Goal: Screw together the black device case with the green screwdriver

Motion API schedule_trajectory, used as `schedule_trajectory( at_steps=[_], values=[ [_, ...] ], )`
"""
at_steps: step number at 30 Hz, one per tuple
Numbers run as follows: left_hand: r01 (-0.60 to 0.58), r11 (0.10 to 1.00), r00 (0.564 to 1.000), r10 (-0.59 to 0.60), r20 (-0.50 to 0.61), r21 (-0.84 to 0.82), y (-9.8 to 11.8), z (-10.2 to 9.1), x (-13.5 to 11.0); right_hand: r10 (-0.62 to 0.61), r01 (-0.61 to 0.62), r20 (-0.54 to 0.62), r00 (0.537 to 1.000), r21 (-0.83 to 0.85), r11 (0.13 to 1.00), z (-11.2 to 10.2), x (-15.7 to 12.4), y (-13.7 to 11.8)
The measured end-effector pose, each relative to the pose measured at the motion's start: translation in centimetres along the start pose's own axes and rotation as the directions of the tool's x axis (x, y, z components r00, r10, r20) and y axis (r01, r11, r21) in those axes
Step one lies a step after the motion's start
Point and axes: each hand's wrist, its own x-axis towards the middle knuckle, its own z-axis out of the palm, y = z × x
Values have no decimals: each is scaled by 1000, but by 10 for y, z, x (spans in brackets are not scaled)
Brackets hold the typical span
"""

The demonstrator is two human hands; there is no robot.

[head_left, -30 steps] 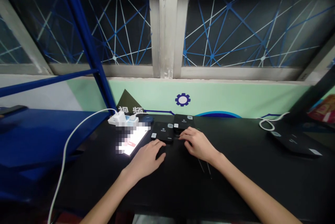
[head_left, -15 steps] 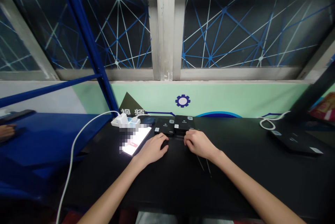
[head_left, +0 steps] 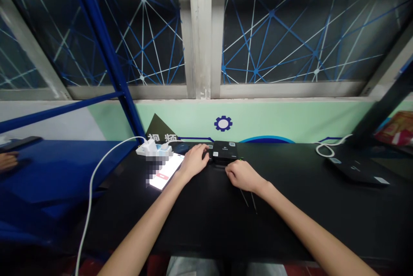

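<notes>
My left hand (head_left: 194, 160) lies over a small flat black box and hides most of it, its fingers loosely curved and the thumb apart. Right beside that box sits a second black box (head_left: 225, 150) with pale labels on top. My right hand (head_left: 243, 175) is closed just in front of the second box. Two thin metal prongs (head_left: 253, 203) of a slender tool stick out below this hand, towards me; the rest is hidden in the fingers. A lit phone (head_left: 165, 173) lies by my left forearm, its upper left blurred out.
A white power strip (head_left: 154, 148) with plugged-in chargers stands behind the phone. Its white cable (head_left: 92, 181) runs down the left side. Another flat black device (head_left: 356, 168) and a white cord (head_left: 325, 150) lie at the right. Another person's hand (head_left: 9, 161) shows at the far left.
My left hand has moved forward from the near edge of the left box to over it. The right hand stays closed in nearly the same place.
</notes>
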Motion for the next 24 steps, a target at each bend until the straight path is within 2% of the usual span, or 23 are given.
schedule_trajectory(
  at_steps=[4,7,10,15,19,24],
  values=[
    [-43,999,999,43,11,-22,-2,10,30,11,-11,22,1000,-1,1000,-1,0,0],
    [-118,992,984,124,126,-51,-6,15,48,14,-13,33,999,-1,1000,-3,0,-1],
    [-168,982,950,185,250,-85,-10,17,65,15,-15,39,999,3,1000,-3,0,-2],
    [-210,972,911,233,341,-105,-11,17,87,24,-24,51,998,18,1000,-2,0,-3],
    [-242,964,906,265,331,-110,-8,17,90,28,-30,51,998,29,999,-3,-1,-2],
    [-275,957,929,289,232,-89,-6,11,70,3,-5,50,999,52,999,-4,-1,-4]
  ],
)
